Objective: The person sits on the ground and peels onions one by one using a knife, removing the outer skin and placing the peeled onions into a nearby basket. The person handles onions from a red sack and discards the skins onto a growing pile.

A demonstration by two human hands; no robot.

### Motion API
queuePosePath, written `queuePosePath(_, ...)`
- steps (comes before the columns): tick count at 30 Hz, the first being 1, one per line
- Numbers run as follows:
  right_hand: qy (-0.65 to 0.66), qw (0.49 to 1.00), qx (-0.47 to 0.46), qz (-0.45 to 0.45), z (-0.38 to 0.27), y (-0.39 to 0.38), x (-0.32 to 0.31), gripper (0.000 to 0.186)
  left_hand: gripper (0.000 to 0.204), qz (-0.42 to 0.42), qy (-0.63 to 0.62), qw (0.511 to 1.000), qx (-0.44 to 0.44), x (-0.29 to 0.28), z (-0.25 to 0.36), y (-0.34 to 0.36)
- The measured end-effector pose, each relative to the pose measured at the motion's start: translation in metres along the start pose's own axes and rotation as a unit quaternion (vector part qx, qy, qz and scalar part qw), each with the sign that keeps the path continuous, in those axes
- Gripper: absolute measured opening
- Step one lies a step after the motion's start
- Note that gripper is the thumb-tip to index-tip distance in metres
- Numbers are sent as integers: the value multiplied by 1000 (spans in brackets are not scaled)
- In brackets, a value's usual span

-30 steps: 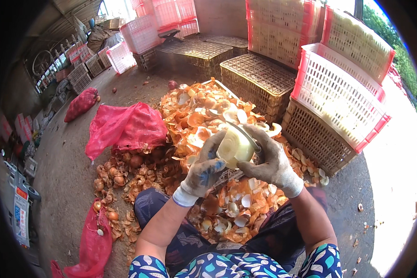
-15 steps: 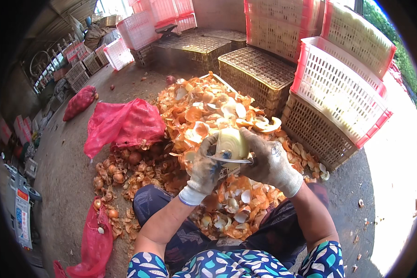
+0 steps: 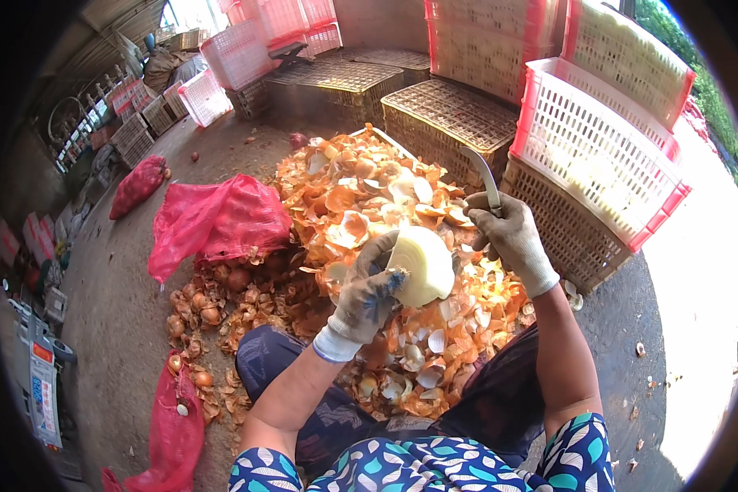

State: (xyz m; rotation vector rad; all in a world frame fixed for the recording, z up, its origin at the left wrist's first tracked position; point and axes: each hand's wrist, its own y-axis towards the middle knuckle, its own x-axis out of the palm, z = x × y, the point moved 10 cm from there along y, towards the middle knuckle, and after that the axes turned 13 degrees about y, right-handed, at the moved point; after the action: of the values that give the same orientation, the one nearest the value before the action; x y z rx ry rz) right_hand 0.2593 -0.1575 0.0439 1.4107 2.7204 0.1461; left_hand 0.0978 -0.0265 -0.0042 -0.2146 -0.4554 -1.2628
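My gloved left hand (image 3: 362, 291) grips a large pale peeled onion (image 3: 422, 266), its flat side tilted up over the heap of skins. Part of the onion is hidden behind the fingers. To the right, my gloved right hand (image 3: 508, 238) is closed around the handle of a knife (image 3: 485, 176) with a curved blade pointing up and away, apart from the onion. Orange and white onion skins (image 3: 361, 193) are piled in front of me and spread down between my knees.
Left of the heap lie a pink mesh sack (image 3: 221, 217) of onions, loose unpeeled onions (image 3: 211, 315) and a slack mesh sack (image 3: 172, 426). A white and red crate (image 3: 599, 139) with pale onions stands on a brown crate (image 3: 558, 225) at right. More crates (image 3: 336, 78) line the back.
My right hand has moved away from the onion to the right, and the knife's blade has swung upward. The onion in my left hand has turned, showing a broad pale face.
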Motion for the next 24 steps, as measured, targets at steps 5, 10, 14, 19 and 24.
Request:
queuePosePath(5, -104, 971, -147, -157, -48, -57, 62, 48, 65, 65, 47, 997, 17, -16, 9, 0)
queuePosePath(10, -143, 958, -184, -166, -39, -54, 68, 39, 69, 75, 110, 991, 33, -23, 6, -2)
queuePosePath(14, -218, 924, -283, -137, -45, -57, 69, 30, 69, 87, 156, 983, 48, -20, 9, -1)
queuePosePath(19, -290, 925, -243, 21, -35, -31, 30, 18, 75, 55, 152, 986, 37, -7, 7, -2)
queuePosePath(24, -493, 864, -103, 2, -5, -8, -7, 36, 65, -43, 3, 999, 26, 8, 7, 1)
